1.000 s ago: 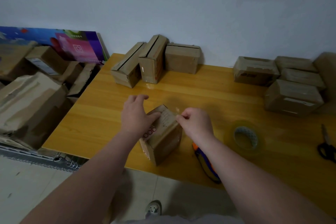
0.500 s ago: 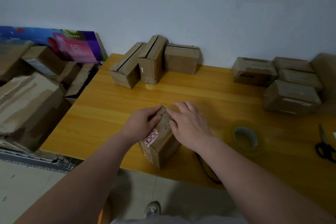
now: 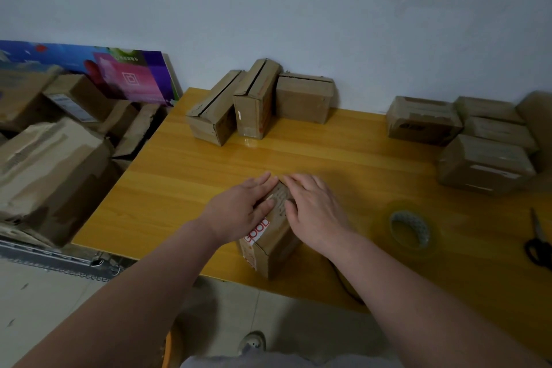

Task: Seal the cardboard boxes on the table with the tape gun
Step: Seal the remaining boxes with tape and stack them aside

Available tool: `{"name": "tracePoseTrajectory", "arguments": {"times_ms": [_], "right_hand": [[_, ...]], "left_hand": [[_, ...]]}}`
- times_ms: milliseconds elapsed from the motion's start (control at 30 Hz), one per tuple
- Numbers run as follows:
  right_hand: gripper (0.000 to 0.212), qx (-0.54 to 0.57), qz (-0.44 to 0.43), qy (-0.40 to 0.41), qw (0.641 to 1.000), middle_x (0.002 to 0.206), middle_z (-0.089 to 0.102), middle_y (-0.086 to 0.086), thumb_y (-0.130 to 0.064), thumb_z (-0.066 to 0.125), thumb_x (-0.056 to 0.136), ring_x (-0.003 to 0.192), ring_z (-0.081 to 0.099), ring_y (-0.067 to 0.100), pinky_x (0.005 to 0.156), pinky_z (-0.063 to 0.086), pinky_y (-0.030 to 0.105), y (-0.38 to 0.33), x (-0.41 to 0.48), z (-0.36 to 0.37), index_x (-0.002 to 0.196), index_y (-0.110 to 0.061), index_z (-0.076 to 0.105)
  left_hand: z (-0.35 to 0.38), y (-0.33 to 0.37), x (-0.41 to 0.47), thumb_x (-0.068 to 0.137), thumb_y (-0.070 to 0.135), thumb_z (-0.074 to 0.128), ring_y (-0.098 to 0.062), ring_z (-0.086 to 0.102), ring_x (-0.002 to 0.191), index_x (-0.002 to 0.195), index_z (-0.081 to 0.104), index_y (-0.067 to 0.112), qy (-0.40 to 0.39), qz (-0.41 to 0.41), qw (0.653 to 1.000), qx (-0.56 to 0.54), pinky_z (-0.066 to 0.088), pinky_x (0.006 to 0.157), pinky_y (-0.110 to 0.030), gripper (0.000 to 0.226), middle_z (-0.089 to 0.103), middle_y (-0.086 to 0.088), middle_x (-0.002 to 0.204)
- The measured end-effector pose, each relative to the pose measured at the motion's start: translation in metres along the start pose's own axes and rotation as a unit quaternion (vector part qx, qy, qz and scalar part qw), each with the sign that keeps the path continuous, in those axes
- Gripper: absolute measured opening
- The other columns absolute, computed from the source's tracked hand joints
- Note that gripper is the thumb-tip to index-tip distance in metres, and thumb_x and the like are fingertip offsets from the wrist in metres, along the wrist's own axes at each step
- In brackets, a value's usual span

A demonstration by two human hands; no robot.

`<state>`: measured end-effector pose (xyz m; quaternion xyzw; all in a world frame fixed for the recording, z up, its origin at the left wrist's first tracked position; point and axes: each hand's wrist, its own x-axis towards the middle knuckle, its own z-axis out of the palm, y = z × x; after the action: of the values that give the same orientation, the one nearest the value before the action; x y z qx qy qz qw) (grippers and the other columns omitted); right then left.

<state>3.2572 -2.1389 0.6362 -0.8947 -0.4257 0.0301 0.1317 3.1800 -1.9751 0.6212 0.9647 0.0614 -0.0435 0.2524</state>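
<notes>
Your table carries three boxes at 11 o'clock and a stack at 2 o'clock. The box sits at 6 o'clock by the near edge, with your left hand and right hand flat on its top, fingers straight and pressing. A tape roll lies at its 3 o'clock, with scissors beyond.

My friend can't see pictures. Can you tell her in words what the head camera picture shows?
A left hand and a right hand press flat on top of a small cardboard box at the near edge of a yellow table. A tape roll and scissors lie to its right, and more boxes stand at the back by the wall.
</notes>
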Motion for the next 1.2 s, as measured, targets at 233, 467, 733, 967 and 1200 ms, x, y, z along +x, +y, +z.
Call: {"name": "tracePoseTrajectory", "arguments": {"times_ms": [233, 467, 733, 967, 1200], "right_hand": [[0.049, 0.008, -0.003, 0.021, 1.0, 0.143, 0.041, 0.002, -0.029, 0.044, 0.098, 0.133, 0.033, 0.02, 0.113, 0.026, 0.034, 0.0, -0.003, 0.005, 0.144, -0.013, 0.039], [0.048, 0.029, -0.003, 0.039, 0.999, 0.143, 0.042, 0.0, -0.026, 0.047, 0.098, 0.133, 0.035, 0.018, 0.111, 0.028, 0.031, 0.0, -0.003, 0.008, 0.144, -0.015, 0.041], [0.052, 0.111, 0.06, 0.09, 0.988, 0.133, 0.051, -0.004, -0.039, 0.063, 0.089, 0.124, 0.044, 0.016, 0.092, 0.042, 0.027, 0.009, -0.01, 0.001, 0.135, -0.022, 0.044], [0.07, 0.251, 0.159, -0.005, 0.955, 0.148, 0.041, -0.002, -0.059, 0.056, 0.087, 0.137, 0.034, 0.018, 0.11, 0.033, 0.035, 0.029, -0.021, 0.007, 0.146, -0.027, 0.038], [0.046, 0.292, 0.112, -0.022, 0.95, 0.144, 0.047, -0.005, -0.045, 0.053, 0.095, 0.134, 0.038, 0.015, 0.107, 0.029, 0.028, 0.03, -0.025, 0.006, 0.138, -0.031, 0.049]], "left_hand": [[0.001, 0.003, -0.005, 0.094, 0.054, 0.025, -0.013, 0.006, 0.147, 0.151, 0.019, 0.03, 0.003, 0.025, 0.997, 0.071, 0.028, 0.115, -0.035, 0.062, 0.014, 0.014, 0.158], [-0.001, 0.01, -0.006, 0.092, 0.062, 0.017, -0.013, 0.004, 0.147, 0.15, 0.021, 0.032, 0.016, 0.022, 0.994, 0.11, 0.035, 0.111, -0.034, 0.066, 0.016, 0.016, 0.157], [-0.001, 0.019, -0.005, 0.103, 0.042, 0.028, -0.014, 0.002, 0.148, 0.151, 0.022, 0.031, 0.029, 0.01, 0.983, 0.179, 0.032, 0.11, -0.031, 0.05, 0.015, 0.017, 0.157], [0.01, 0.015, -0.014, 0.088, 0.031, 0.046, -0.017, 0.071, 0.092, 0.087, 0.077, 0.011, 0.185, 0.111, 0.97, 0.116, 0.057, 0.072, -0.026, 0.037, 0.074, -0.005, 0.099], [0.007, 0.011, -0.03, 0.092, 0.046, 0.039, -0.015, 0.059, 0.118, 0.116, 0.069, 0.012, 0.115, 0.107, 0.984, 0.081, 0.04, 0.096, -0.023, 0.051, 0.064, -0.003, 0.126]]}}
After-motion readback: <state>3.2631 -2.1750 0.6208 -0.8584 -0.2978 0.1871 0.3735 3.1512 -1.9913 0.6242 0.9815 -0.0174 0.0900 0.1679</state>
